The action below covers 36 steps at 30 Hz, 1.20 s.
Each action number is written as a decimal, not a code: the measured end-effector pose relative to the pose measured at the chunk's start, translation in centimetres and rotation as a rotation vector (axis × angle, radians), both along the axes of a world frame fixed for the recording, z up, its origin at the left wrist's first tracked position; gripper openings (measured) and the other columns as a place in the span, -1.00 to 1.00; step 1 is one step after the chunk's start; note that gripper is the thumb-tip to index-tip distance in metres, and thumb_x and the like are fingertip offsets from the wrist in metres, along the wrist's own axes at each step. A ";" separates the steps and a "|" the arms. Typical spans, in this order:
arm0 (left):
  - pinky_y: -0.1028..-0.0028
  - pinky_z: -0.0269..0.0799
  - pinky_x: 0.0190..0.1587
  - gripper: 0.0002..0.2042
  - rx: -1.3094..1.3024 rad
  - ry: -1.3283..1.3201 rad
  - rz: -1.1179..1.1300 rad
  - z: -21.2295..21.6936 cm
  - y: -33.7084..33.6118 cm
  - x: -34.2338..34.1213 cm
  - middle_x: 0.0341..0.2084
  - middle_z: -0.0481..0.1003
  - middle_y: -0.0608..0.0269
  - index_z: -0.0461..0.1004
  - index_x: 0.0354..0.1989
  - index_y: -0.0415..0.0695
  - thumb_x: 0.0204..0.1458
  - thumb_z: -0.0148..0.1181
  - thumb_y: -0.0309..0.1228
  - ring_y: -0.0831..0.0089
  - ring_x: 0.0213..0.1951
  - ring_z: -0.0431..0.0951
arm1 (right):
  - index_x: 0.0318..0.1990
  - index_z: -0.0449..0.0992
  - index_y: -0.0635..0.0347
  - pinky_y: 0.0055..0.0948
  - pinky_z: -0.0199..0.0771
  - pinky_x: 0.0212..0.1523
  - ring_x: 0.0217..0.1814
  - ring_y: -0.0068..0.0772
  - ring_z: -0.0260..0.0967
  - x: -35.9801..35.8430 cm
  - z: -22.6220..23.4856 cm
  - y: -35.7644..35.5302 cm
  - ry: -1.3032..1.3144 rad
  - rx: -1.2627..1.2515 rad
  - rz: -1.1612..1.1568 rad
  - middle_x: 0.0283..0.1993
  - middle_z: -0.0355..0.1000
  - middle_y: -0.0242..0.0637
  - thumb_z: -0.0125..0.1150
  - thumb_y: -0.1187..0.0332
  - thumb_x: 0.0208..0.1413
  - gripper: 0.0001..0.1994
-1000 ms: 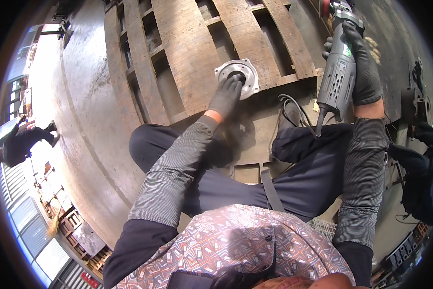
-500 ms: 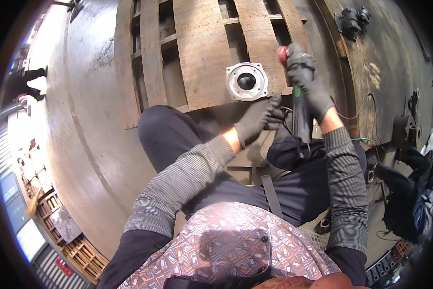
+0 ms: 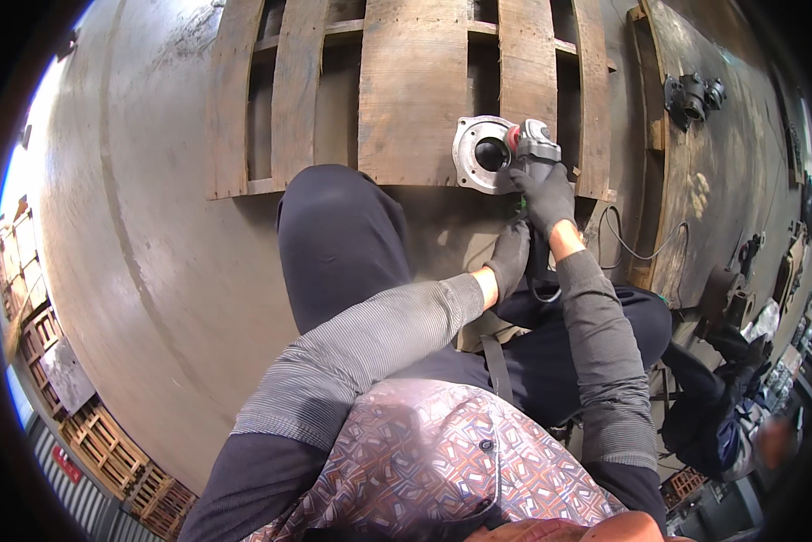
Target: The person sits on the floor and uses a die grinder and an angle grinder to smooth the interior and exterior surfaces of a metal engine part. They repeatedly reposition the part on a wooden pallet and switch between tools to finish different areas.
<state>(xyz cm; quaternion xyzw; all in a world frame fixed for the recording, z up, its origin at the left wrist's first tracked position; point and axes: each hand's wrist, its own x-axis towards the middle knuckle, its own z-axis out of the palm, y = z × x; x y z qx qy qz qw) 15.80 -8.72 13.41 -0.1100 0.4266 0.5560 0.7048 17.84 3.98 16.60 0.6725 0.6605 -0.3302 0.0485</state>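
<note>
A round pale metal flange (image 3: 471,170) with a dark central hole and corner lugs lies at the near edge of a wooden pallet. My right hand (image 3: 549,194), in a dark glove, wraps round the front body of an angle grinder (image 3: 538,144). The grinder's red disc (image 3: 513,138) is at the flange's right rim; whether they touch I cannot tell. Lower down, my gloved left hand (image 3: 511,253) closes round the grinder's rear handle, which is partly hidden by both hands.
The slatted pallet (image 3: 413,90) extends away from me. Right of it, dark metal castings (image 3: 692,95) stand on a wooden platform (image 3: 722,172), with a cable (image 3: 654,255) looping at its edge. Another person (image 3: 718,411) is at the lower right. More pallets (image 3: 103,447) lie at the lower left.
The grinder has moved left, bringing its disc to the flange's rim. My left hand has come from beside the grinder to its rear handle. The view has also shifted.
</note>
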 end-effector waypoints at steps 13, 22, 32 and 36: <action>0.29 0.43 0.15 -0.62 0.024 0.374 0.033 -3.4 1.3 0.6 0.03 0.59 -0.03 0.38 0.28 -0.19 0.45 -0.12 -0.23 0.13 0.07 0.57 | 0.18 0.29 0.53 0.00 0.45 0.24 0.24 0.30 0.47 -1.9 -1.2 1.5 -0.069 0.040 0.075 0.15 0.46 0.39 0.48 -0.21 0.00 -0.08; 0.30 0.45 0.13 -0.63 0.057 0.396 0.123 -6.6 1.3 1.5 0.11 0.55 0.06 0.40 0.26 -0.16 0.45 -0.11 -0.22 0.20 0.09 0.56 | 0.27 0.22 0.48 -0.10 0.49 0.27 0.27 0.20 0.48 -3.7 -1.2 1.8 -0.096 -0.035 0.095 0.19 0.47 0.31 0.47 -0.09 0.03 -0.11; 0.21 0.48 -0.03 -0.73 0.076 0.616 -0.015 -5.2 1.3 -0.5 -0.09 0.59 -0.11 0.45 0.09 -0.22 0.38 -0.07 -0.37 -0.09 -0.02 0.58 | 0.24 0.21 0.51 -0.09 0.51 0.24 0.23 0.19 0.51 -5.1 -0.8 1.5 -0.080 -0.008 0.081 0.15 0.49 0.30 0.47 -0.08 0.02 -0.11; 0.22 0.47 -0.02 -0.70 0.019 0.572 0.042 -6.3 1.4 0.2 -0.03 0.55 -0.17 0.45 0.10 -0.24 0.40 -0.06 -0.30 -0.11 -0.01 0.57 | 0.25 0.23 0.52 -0.06 0.50 0.21 0.21 0.23 0.52 -5.2 -0.8 1.5 -0.095 0.064 -0.120 0.12 0.50 0.37 0.45 -0.16 0.02 -0.07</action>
